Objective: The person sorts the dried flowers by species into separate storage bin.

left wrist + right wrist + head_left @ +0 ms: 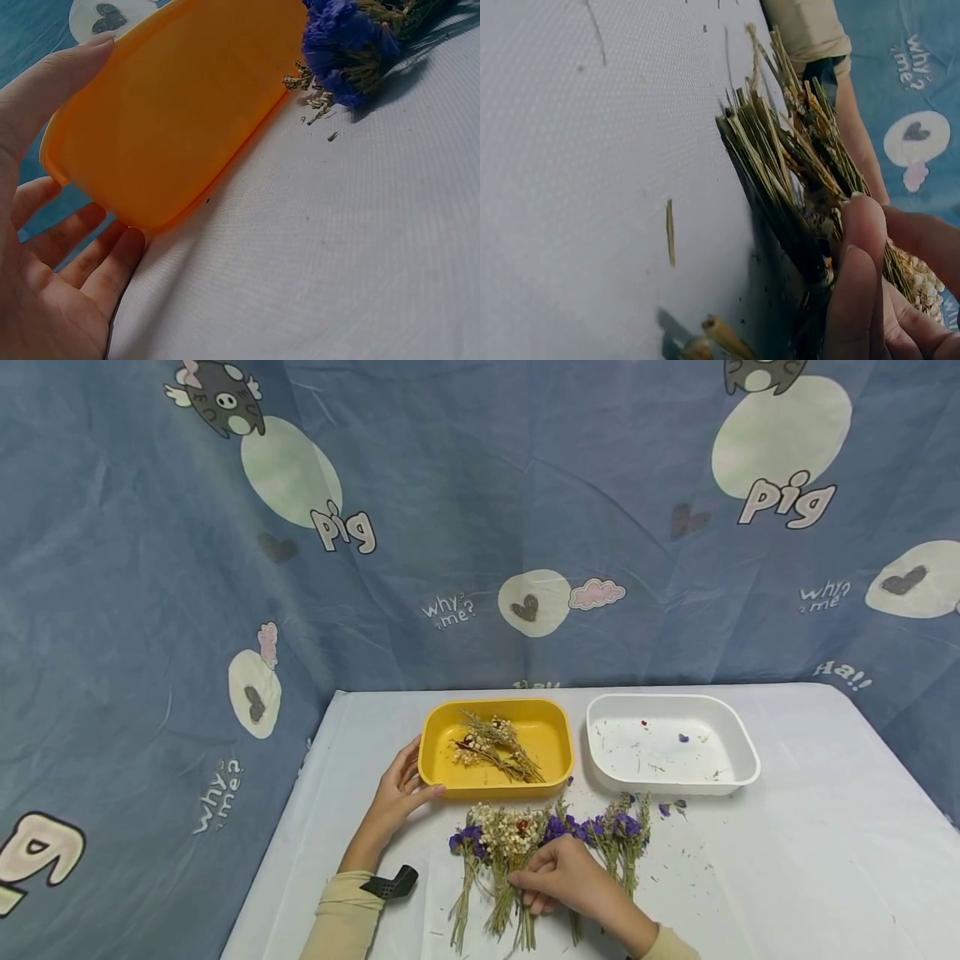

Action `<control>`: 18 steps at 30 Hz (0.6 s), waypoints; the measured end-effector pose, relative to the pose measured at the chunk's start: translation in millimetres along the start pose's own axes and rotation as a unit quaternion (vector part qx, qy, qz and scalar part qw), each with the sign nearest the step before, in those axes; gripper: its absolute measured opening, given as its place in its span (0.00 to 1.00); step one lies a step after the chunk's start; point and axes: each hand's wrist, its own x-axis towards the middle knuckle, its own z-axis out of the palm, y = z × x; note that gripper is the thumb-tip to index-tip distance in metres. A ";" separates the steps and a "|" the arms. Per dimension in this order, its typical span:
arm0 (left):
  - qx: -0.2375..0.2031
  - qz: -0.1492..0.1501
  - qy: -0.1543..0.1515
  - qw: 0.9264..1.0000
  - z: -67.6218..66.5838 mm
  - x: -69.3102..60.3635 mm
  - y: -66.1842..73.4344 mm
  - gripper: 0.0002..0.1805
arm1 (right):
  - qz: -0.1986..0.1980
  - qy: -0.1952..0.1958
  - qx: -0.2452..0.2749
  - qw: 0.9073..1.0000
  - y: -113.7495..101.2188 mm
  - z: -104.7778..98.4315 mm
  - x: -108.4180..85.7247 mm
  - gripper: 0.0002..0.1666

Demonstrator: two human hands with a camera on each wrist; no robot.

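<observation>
In the head view my left hand [393, 793] holds the left front corner of the yellow tray [493, 792], its thumb along the front and its fingers around the left end. Two bunches of dried flowers [498, 747] with cream blooms lie inside the tray. My right hand [566, 878] pinches a bunch of dried flowers [522, 831] by its stems, in the middle of a row on the table. The right wrist view shows thumb and finger on those dry stems [821, 180]. Purple-flowered bunches [468, 841] lie at both sides.
A white tray [673, 785] with a few loose petals and bits stands right of the yellow one. Fallen petals [664, 810] and stem scraps [670, 232] are scattered on the white tablecloth [817, 843]. Behind the table hangs a blue printed curtain [420, 460].
</observation>
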 end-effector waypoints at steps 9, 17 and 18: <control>-0.002 0.000 -0.003 1.000 0.0 -0.2 -0.3 0.53 | 0.001 0.011 0.025 1.000 0.7 -0.5 -0.1 0.13; 0.003 -0.005 0.001 1.000 -0.4 0.2 1.0 0.53 | -0.024 0.008 0.019 1.000 0.2 -5.5 -3.0 0.12; 0.004 -0.004 0.001 1.000 -0.4 0.3 1.1 0.53 | -0.033 0.007 0.014 0.999 0.1 -6.4 -3.2 0.12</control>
